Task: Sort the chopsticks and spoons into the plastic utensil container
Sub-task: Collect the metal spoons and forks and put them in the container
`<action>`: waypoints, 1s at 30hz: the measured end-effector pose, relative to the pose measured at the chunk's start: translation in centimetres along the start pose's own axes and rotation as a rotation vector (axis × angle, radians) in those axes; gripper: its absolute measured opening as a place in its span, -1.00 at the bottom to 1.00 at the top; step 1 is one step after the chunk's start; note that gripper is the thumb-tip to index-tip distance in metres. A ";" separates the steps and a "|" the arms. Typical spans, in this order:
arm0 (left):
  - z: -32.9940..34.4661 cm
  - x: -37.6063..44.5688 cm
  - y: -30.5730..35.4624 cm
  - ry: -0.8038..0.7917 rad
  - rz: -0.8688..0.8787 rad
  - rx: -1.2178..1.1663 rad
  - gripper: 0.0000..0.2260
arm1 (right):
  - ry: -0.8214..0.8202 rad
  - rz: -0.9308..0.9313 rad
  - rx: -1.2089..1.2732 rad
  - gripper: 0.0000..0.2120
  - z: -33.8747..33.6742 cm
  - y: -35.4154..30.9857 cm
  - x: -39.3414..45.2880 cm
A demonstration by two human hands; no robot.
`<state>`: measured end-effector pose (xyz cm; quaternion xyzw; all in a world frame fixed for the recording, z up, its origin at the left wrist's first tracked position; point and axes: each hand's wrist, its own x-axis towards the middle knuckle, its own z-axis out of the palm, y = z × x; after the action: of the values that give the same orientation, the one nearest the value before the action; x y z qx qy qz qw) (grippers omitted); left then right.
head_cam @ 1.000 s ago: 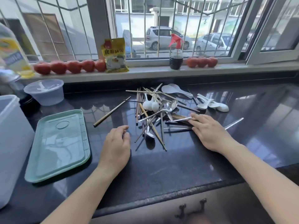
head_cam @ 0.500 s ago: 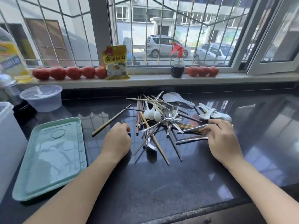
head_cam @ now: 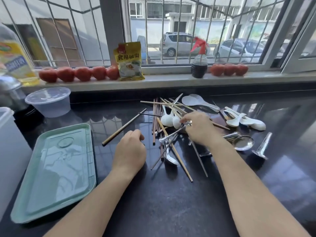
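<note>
A tangled pile of wooden chopsticks (head_cam: 172,151), metal spoons and white spoons (head_cam: 168,120) lies mid-counter. My right hand (head_cam: 200,130) reaches into the pile and pinches a metal spoon (head_cam: 171,136) by its upper end. My left hand (head_cam: 130,151) rests on the counter left of the pile, fingers loosely curled, holding nothing. One chopstick (head_cam: 124,127) lies apart on the left. Two metal spoons (head_cam: 242,142) lie to the right, near several white ceramic spoons (head_cam: 244,119). The white plastic container (head_cam: 10,151) stands at the far left edge.
A green tray (head_cam: 56,171) lies between the container and my left hand. A clear lidded tub (head_cam: 49,103) sits at the back left. Tomatoes (head_cam: 80,73), a yellow packet (head_cam: 130,61) and a spray bottle (head_cam: 199,65) line the windowsill. A rice paddle (head_cam: 196,102) lies behind the pile.
My right hand has moved left from the pile's right side into its middle and taken hold of a metal spoon. Two metal spoons now lie apart on the right. My left hand stayed put.
</note>
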<state>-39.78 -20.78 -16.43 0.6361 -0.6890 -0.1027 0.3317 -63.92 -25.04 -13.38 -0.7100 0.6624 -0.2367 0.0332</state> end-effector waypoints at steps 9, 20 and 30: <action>-0.3 -0.4 0.0 -0.017 0.042 -0.030 -0.72 | 0.087 0.053 0.024 -0.61 0.6 0.7 -0.2; -1.6 -0.6 0.4 0.217 0.175 -0.435 -0.72 | 0.435 -0.390 0.233 -0.63 -1.7 -5.6 -2.5; -1.0 0.9 -0.8 0.203 0.013 -0.376 -0.75 | 0.652 0.096 0.266 -0.88 -2.1 -2.9 -1.9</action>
<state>-38.55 -21.46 -15.81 0.5656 -0.6250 -0.1627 0.5129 -62.03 -22.33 -11.05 -0.5547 0.6342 -0.5331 -0.0767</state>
